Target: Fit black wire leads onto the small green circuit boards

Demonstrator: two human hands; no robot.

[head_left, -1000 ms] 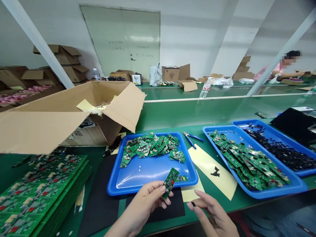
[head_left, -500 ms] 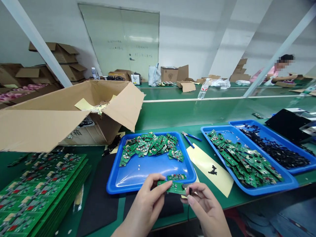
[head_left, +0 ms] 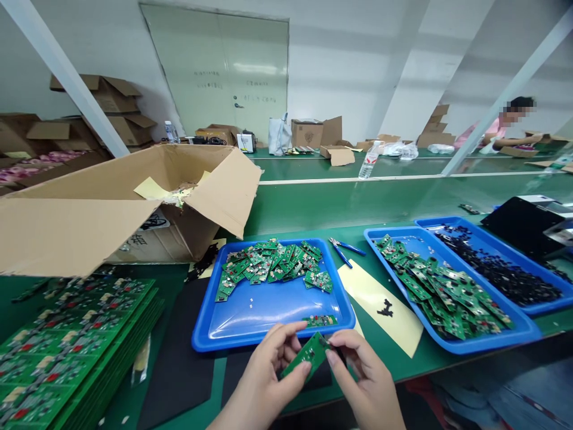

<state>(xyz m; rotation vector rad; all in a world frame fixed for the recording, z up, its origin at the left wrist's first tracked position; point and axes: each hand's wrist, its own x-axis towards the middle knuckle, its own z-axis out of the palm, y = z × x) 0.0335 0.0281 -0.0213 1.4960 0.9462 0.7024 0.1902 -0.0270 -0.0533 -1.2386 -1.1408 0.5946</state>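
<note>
My left hand grips a green circuit board between thumb and fingers, tilted with its right end raised. At that raised end my right hand is closed, thumb and forefinger pinching a small black part against or close to the board; the fingers partly cover it. Just beyond my hands is a blue tray with a heap of circuit boards along its far side. One single board lies at the tray's near right edge.
Blue-handled cutters and yellow paper with black bits lie right of the tray. Further right are a board-filled tray and a tray of black parts. Stacked board panels and an open carton stand left. A person sits far right.
The board has turned from nearly level to a slant, its right end up. My left thumb has moved down along its near edge, and my right hand has shifted slightly left against the board's end.
</note>
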